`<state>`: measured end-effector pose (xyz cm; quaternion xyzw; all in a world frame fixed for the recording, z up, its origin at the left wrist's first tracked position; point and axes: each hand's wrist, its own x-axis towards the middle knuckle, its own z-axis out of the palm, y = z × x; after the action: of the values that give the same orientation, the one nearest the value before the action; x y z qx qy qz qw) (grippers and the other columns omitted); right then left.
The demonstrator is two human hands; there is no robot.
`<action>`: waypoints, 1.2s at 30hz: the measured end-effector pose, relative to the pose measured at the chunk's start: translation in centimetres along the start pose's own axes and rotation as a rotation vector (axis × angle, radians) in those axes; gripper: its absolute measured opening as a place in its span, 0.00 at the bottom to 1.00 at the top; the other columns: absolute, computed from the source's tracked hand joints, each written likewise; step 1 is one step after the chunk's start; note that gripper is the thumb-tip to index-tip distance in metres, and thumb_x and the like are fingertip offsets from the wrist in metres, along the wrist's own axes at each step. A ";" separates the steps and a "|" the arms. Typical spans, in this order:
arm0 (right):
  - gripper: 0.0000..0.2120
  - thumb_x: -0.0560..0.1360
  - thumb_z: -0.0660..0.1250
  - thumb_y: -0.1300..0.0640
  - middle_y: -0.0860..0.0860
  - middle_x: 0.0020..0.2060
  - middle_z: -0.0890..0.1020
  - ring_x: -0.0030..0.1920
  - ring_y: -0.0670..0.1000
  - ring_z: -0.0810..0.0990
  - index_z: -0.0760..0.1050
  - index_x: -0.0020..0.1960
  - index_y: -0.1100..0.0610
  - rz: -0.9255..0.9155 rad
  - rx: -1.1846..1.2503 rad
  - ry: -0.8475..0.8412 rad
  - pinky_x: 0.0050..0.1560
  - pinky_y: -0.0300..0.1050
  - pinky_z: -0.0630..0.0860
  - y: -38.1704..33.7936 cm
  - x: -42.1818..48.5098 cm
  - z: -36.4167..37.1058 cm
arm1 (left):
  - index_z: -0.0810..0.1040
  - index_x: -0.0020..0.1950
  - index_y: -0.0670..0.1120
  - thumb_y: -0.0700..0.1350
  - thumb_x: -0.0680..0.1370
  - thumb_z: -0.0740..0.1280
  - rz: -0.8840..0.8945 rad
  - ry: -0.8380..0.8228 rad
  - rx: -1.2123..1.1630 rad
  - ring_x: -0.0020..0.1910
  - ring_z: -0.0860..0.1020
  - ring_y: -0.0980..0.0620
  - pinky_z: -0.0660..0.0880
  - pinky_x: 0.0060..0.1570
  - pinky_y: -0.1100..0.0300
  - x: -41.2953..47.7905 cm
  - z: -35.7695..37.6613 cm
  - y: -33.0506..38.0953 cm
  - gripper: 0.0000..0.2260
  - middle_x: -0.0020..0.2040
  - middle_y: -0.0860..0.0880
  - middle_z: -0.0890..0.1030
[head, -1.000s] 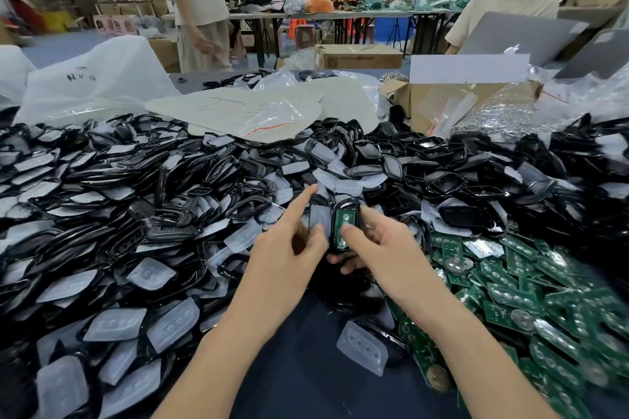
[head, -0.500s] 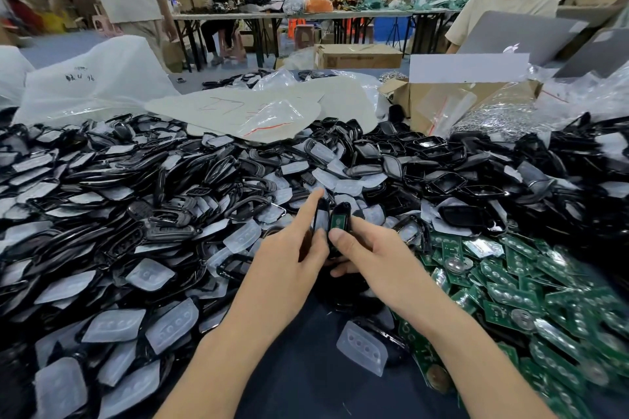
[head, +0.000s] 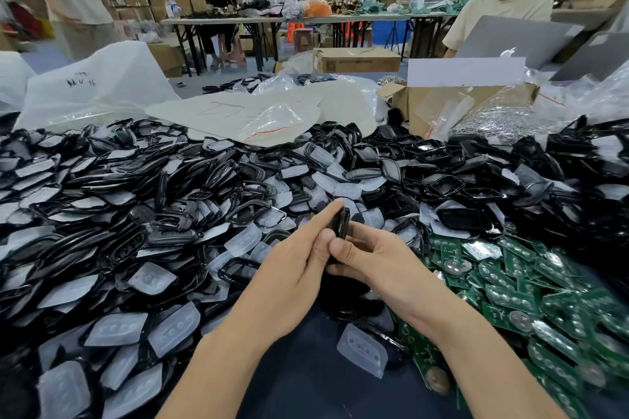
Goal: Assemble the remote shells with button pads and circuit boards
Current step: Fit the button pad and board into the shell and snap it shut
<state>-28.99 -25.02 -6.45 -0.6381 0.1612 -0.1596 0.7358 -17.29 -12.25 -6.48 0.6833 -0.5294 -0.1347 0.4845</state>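
Seen from the head camera, the person holds one black shell point(head: 341, 223) edge-up between both hands, just above the near side of the heap. The left hand point(head: 292, 269) pinches it, with the forefinger straight along its far side and the thumb pressed on the near edge. The right hand point(head: 384, 265) grips it from the other side, its thumb touching the left thumb and its other fingers curled beneath. The shell is turned edge-on and partly covered, so it cannot be told whether a pad and board already sit inside.

The step looks like pressing the parts home. It will probably go best with an even squeeze from both thumbs along the edge rather than at one corner, so nothing tilts. The person would do well to turn the open face toward the eyes and check that no soft rim is caught.

Spare shells point(head: 170, 214) and pale button pads point(head: 112, 328) are piled together to the left and ahead. One loose pad point(head: 362, 352) lies on the dark worktop point(head: 306, 384) between the forearms. The green circuit boards point(head: 510, 282) lie heaped just right of the right wrist, within easy reach for the next piece.
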 end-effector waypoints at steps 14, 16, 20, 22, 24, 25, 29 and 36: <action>0.28 0.61 0.83 0.39 0.52 0.58 0.86 0.59 0.49 0.84 0.85 0.58 0.47 -0.136 0.234 0.046 0.57 0.40 0.79 -1.1 0.0 0.3 | 0.78 0.55 0.47 0.55 0.81 0.61 -0.319 0.155 -0.537 0.34 0.79 0.53 0.74 0.29 0.64 0.6 0.2 1.5 0.13 0.39 0.49 0.80; 0.25 0.64 0.83 0.45 0.54 0.56 0.85 0.51 0.51 0.84 0.85 0.58 0.52 -0.149 0.352 -0.026 0.49 0.44 0.82 -1.3 0.0 0.4 | 0.79 0.60 0.43 0.54 0.79 0.63 -0.368 0.098 -0.735 0.34 0.78 0.51 0.74 0.29 0.61 0.7 0.2 2.1 0.18 0.39 0.46 0.79; 0.25 0.64 0.84 0.49 0.57 0.56 0.85 0.45 0.53 0.82 0.85 0.58 0.55 -0.166 0.412 -0.065 0.47 0.47 0.83 -1.6 -0.2 0.5 | 0.83 0.55 0.42 0.51 0.79 0.65 -0.391 0.060 -0.887 0.34 0.76 0.52 0.73 0.30 0.60 0.9 0.3 2.2 0.15 0.39 0.45 0.78; 0.23 0.65 0.83 0.49 0.56 0.53 0.85 0.47 0.53 0.83 0.85 0.58 0.54 -0.172 0.387 -0.089 0.49 0.47 0.83 -1.7 -0.3 0.5 | 0.85 0.47 0.44 0.51 0.78 0.67 -0.404 0.044 -0.909 0.34 0.76 0.53 0.73 0.30 0.61 0.9 0.1 2.2 0.12 0.39 0.46 0.79; 0.23 0.66 0.82 0.50 0.57 0.54 0.84 0.48 0.54 0.83 0.84 0.59 0.54 -0.169 0.388 -0.102 0.51 0.47 0.82 -1.7 -0.3 0.4 | 0.86 0.44 0.45 0.52 0.76 0.69 -0.418 0.030 -0.930 0.34 0.76 0.53 0.74 0.30 0.62 0.8 -0.1 2.1 0.12 0.39 0.46 0.79; 0.24 0.66 0.82 0.50 0.57 0.56 0.84 0.49 0.54 0.82 0.84 0.60 0.55 -0.165 0.392 -0.099 0.53 0.47 0.81 -1.6 -0.3 0.4 | 0.86 0.43 0.46 0.53 0.75 0.70 -0.425 0.026 -0.945 0.34 0.76 0.54 0.74 0.30 0.62 0.8 -0.2 2.1 0.11 0.39 0.47 0.80; 0.24 0.67 0.82 0.50 0.56 0.59 0.84 0.54 0.54 0.83 0.84 0.61 0.53 -0.153 0.373 -0.104 0.57 0.45 0.80 -1.6 -0.3 0.3 | 0.86 0.41 0.46 0.52 0.74 0.72 -0.450 0.035 -0.977 0.32 0.76 0.55 0.73 0.29 0.64 0.9 -0.2 2.2 0.10 0.38 0.47 0.80; 0.26 0.65 0.83 0.50 0.57 0.58 0.84 0.51 0.54 0.83 0.83 0.61 0.55 -0.150 0.384 -0.090 0.58 0.48 0.80 -1.6 -0.3 0.2 | 0.86 0.43 0.43 0.49 0.74 0.71 -0.510 0.052 -1.069 0.30 0.75 0.56 0.73 0.26 0.66 1.1 -0.1 2.5 0.10 0.35 0.47 0.79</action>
<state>-29.23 -24.92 -4.85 -0.5029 0.0470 -0.2131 0.8363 -18.19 -13.06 -4.05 0.4531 -0.1952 -0.4782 0.7266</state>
